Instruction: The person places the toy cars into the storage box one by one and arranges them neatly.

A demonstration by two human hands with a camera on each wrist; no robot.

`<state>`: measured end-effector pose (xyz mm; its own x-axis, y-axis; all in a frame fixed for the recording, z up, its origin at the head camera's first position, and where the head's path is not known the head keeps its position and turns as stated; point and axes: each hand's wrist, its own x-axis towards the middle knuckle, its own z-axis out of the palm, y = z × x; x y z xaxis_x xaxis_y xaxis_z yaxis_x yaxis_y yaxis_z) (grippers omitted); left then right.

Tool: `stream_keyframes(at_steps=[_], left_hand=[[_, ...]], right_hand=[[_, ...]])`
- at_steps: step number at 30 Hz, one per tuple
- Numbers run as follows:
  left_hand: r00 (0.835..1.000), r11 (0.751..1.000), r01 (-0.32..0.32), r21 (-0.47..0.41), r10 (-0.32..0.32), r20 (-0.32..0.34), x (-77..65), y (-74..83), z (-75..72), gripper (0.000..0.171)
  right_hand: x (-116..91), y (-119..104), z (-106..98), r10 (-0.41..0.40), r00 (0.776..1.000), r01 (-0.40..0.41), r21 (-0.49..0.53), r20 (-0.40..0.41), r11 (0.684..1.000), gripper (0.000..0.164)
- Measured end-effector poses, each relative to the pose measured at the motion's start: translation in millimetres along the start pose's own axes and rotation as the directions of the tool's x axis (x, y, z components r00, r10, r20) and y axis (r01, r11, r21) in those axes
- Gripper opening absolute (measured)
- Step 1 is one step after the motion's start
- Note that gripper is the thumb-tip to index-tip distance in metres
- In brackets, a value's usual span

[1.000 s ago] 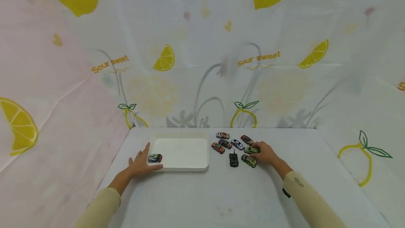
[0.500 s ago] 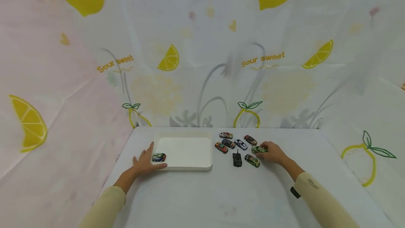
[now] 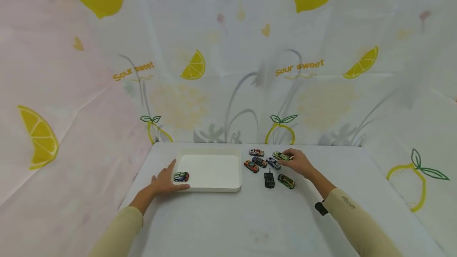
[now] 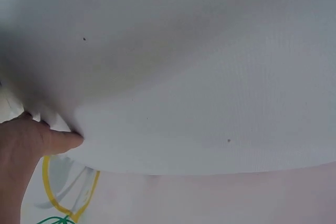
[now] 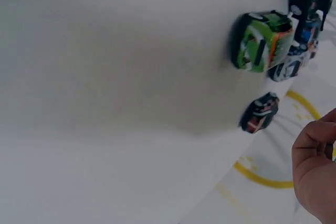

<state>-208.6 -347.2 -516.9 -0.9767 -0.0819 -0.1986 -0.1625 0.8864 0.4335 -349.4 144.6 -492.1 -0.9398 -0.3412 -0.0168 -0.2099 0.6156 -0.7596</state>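
Observation:
My right hand pinches a light green toy car above the far side of the toy car cluster. In the right wrist view, my right hand is at the right edge, and the car in it is mostly hidden. My left hand has its fingers spread along the left side and front edge of a white tray. A green and white toy car sits inside that tray, at its front left. In the left wrist view, my left hand shows at the left edge, its thumb extended.
Right of the tray lie an orange car, a white and red car, a dark blue car, a white and blue car, a black tank-like toy and a dark green car. A dark red car shows in the right wrist view.
My right hand has taken the light green car from its place and carried it back and leftward, over where the dark red car lay. My left hand stays at the tray; the head view has shifted slightly.

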Motion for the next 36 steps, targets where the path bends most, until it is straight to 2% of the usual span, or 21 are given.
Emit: stream_keyframes(at_steps=[6,11,14,24,32,36], left_hand=[[1.0,0.999,-0.011,0.035,0.012,-0.02,-0.3,-7.4,-3.2,0.13],[1.0,1.0,0.006,0.004,-0.006,0.0,0.1,-14.7,2.6,0.13],[1.0,1.0,0.005,-0.027,-0.004,0.011,-0.3,-13.9,4.9,0.129],[1.0,1.0,0.008,-0.019,-0.008,0.008,0.8,-5.2,3.5,0.127],[1.0,1.0,0.017,-0.013,-0.017,0.006,-1.2,-6.3,3.2,0.127],[1.0,1.0,0.012,-0.015,-0.012,0.008,-0.2,-6.5,3.9,0.126]], right_hand=[[14.2,-23.0,15.6,-0.033,0.999,0.034,0.023,-0.024,0.999,0.044],[20.7,-36.6,20.9,-0.096,0.995,0.096,0.009,-0.014,0.995,0.043],[20.8,-40.3,21.3,-0.109,0.994,0.109,-0.011,-0.002,0.994,0.043],[24.5,-48.9,27.4,-0.157,0.988,0.157,-0.029,-0.002,0.987,0.043],[36.1,-66.9,58.8,-0.17,0.985,0.171,-0.036,0.03,0.985,0.04],[43.1,-72.6,77.9,-0.198,0.979,0.201,-0.079,0.049,0.976,0.037]])
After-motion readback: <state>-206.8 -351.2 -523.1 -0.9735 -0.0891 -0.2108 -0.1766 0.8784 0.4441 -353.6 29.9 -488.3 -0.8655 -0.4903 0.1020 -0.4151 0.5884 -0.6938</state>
